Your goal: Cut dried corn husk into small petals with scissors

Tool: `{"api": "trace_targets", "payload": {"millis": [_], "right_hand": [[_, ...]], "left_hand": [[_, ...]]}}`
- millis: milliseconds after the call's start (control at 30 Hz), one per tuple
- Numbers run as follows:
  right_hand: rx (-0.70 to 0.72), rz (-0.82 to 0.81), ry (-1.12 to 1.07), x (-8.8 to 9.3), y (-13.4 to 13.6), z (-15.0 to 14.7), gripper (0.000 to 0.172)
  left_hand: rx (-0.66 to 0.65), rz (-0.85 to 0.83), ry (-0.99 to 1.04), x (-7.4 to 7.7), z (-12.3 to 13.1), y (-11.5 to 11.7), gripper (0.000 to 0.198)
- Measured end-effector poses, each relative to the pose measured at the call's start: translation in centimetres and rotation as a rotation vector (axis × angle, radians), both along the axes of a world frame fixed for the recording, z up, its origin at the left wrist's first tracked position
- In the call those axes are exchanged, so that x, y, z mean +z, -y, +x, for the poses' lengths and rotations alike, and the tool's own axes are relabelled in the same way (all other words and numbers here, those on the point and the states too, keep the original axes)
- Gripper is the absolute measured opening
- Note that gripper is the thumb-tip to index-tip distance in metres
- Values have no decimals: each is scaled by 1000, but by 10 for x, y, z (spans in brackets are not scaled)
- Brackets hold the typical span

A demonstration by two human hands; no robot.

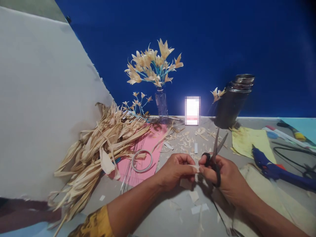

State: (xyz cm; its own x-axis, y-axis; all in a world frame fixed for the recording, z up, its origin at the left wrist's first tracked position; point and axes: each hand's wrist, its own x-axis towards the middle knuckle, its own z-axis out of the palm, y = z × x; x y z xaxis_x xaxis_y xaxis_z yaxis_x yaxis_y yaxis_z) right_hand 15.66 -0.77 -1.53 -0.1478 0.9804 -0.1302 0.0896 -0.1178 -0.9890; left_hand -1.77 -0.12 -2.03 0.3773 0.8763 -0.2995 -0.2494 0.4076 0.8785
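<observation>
My left hand (176, 171) is closed in a pinch on a small pale piece of corn husk (196, 167). The fingertips of my right hand (223, 176) meet the husk's other side. Black-handled scissors (215, 151) hang on my right hand's fingers, blades parted and pointing up and away from the husk. Beneath the hands, small husk scraps (194, 196) and a white strip (199, 208) lie on the table. Part of the husk is hidden by the fingers.
Dried husks (98, 148) pile at left beside pink paper (148, 164) with a tape ring (142, 161) and wires. Behind stand husk flowers (154, 62) in a clear bottle (161, 105), a glowing blurred rectangle (192, 110) and a dark flask (230, 103). A blue glue gun (269, 168) lies right.
</observation>
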Motion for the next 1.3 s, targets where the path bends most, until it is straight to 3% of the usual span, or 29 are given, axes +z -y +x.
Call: {"api": "trace_targets", "payload": {"millis": [100,167,333,433,833,1300], "right_hand": [[-51,-21,-16,2,0,-2,31],[0,-42,-12,1,0,-3,35],[414,-153,26,-2,2,-4,51],[517,-139,82,-2,5,-5,57],[471,-218,114,-9,8,-8,43],[501,-209,158,-8,9,-7,43]], "left_hand": [[78,-43,85,2,0,-2,26],[125,-50,140,5,-2,-3,26],[196,-41,156,15,-13,-8,24],[225,6,178,17,-16,-11,20],[246,24,169,16,-17,-13,15],[242,88,142,19,-21,-15,20]]}}
